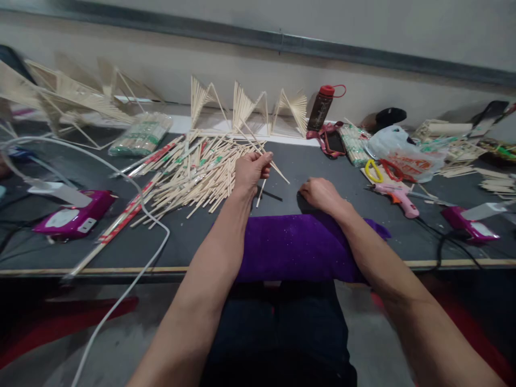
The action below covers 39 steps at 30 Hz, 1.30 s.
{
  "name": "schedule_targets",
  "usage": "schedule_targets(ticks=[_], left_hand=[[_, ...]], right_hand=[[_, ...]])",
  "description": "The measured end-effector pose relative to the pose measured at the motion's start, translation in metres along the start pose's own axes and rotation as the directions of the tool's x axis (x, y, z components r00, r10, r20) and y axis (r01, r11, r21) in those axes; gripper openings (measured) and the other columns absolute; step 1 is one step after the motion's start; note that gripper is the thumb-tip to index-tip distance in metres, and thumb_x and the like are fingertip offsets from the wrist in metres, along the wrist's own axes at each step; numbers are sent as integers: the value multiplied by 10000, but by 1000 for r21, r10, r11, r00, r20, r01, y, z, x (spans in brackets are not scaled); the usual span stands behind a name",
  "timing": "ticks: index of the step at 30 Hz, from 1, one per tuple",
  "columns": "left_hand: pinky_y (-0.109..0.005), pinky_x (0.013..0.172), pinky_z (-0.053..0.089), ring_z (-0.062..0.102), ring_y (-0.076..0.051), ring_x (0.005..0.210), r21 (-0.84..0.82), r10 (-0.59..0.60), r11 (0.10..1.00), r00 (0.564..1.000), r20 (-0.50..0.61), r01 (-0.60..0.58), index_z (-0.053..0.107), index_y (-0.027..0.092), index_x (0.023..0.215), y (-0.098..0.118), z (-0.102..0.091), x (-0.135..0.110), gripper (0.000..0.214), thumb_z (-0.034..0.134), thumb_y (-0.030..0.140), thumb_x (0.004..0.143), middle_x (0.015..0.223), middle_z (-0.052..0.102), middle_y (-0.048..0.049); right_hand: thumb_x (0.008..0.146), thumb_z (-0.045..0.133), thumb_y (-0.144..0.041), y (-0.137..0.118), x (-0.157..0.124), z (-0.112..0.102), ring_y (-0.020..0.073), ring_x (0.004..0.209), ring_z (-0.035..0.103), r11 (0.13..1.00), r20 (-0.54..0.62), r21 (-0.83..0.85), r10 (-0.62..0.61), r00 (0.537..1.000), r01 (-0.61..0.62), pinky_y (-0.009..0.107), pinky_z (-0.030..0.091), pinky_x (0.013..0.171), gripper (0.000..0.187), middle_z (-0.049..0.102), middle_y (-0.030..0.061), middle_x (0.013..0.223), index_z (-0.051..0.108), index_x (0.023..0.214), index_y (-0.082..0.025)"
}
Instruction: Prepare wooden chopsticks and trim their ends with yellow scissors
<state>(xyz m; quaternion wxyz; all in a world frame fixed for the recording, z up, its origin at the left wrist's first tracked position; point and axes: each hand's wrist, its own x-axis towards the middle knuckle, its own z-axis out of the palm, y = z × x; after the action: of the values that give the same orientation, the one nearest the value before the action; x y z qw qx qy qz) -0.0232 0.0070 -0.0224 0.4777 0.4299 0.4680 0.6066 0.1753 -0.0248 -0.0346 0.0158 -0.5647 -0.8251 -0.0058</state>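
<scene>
My left hand (253, 167) is closed in a pinch on a thin wooden stick (281, 173). The stick slants from the upper left down to the right, above the grey table. Just left of that hand spreads a big loose pile of wooden sticks (197, 177), and one stick's end pokes out below the fingers. Resting on the table to the right, my right hand (320, 193) has its fingers curled under; whatever they hold, if anything, is hidden. Between my forearms a purple cloth (298, 244) lies along the front edge.
Twisted stick structures (250, 110) stand along the wall beside a dark bottle (321, 107) with a red cap. At right lie a pink glue gun (397, 198), yellow-handled scissors (374, 171) and a plastic bag (403, 153). A white cable (157, 247) crosses the left side near a magenta power strip (76, 215).
</scene>
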Motion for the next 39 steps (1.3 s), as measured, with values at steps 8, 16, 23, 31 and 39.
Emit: schedule_targets(ticks=[8,16,23,31,39], left_hand=[[-155,378,401,470,-47,403,48,13,999,1000,-21,-12,578,116,656,5,3,0,226,706,297,614,519,549,30],[-151,377,407,468,-47,404,94,7,996,999,-47,-3,589,109,670,2,5,2,248,709,315,603,526,549,33],[-151,397,433,517,-63,465,134,1,991,1000,14,-3,636,119,707,0,16,-5,246,721,335,625,595,581,6],[-161,435,465,622,-102,619,272,-42,962,985,169,-6,664,133,874,-4,22,-17,295,601,396,755,833,675,-71],[-202,508,447,554,-82,492,542,89,807,956,280,-234,667,145,674,-9,12,-17,273,533,333,819,665,665,-30]], right_hand=[[905,348,-192,-45,-5,-5,199,842,622,991,58,-55,-116,991,119,278,435,693,319,644,134,1024,629,1050,-150],[795,526,-230,63,11,-42,208,860,632,993,-9,0,115,993,-115,263,421,685,193,701,96,922,692,879,-177],[784,570,-369,257,-15,-111,285,846,613,760,-387,-11,596,704,-649,452,457,739,229,647,147,773,652,689,-177],[757,606,-358,203,26,-106,258,815,593,925,-473,303,355,806,-229,420,450,721,194,638,102,901,699,916,-296],[780,605,-333,-11,64,-68,111,642,530,572,-248,736,-272,930,363,254,407,581,222,601,15,779,678,914,-172]])
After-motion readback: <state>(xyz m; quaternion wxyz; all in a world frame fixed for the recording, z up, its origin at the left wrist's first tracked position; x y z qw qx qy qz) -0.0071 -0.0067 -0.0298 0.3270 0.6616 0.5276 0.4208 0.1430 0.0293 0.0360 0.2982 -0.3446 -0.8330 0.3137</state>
